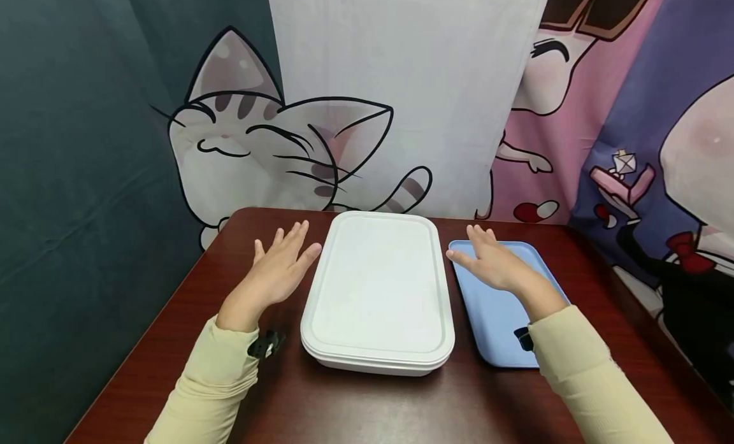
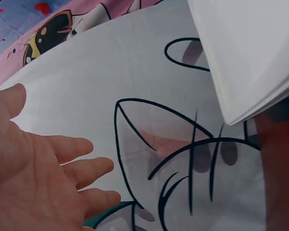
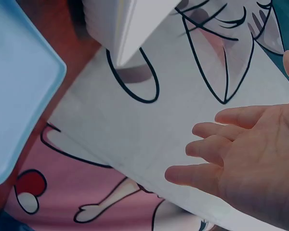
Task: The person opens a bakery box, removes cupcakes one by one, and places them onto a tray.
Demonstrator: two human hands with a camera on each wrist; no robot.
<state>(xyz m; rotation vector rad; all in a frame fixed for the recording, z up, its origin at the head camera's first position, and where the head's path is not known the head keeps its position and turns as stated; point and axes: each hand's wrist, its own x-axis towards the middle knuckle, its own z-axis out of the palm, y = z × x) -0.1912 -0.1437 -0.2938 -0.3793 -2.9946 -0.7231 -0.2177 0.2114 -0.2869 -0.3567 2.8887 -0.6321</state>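
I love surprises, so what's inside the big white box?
A closed lid covers the white box, hiding its inside, so I can't see whether anything's in there.

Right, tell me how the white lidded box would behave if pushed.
The white lidded box keeps straight, smooth sides, so it is probably stiff. Its broad, rectangular shape should slide rather than tip or roll. The lid hides any contents, so weight is uncertain.

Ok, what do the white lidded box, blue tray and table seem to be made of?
White lidded box: probably matte plastic, going by its even colour and rounded, moulded-looking rim.
Blue tray: likely smooth plastic too, with rounded corners and a thin raised lip.
Table: reddish-brown, glossy in front of the box; varnished wood or laminate, I can't tell which.
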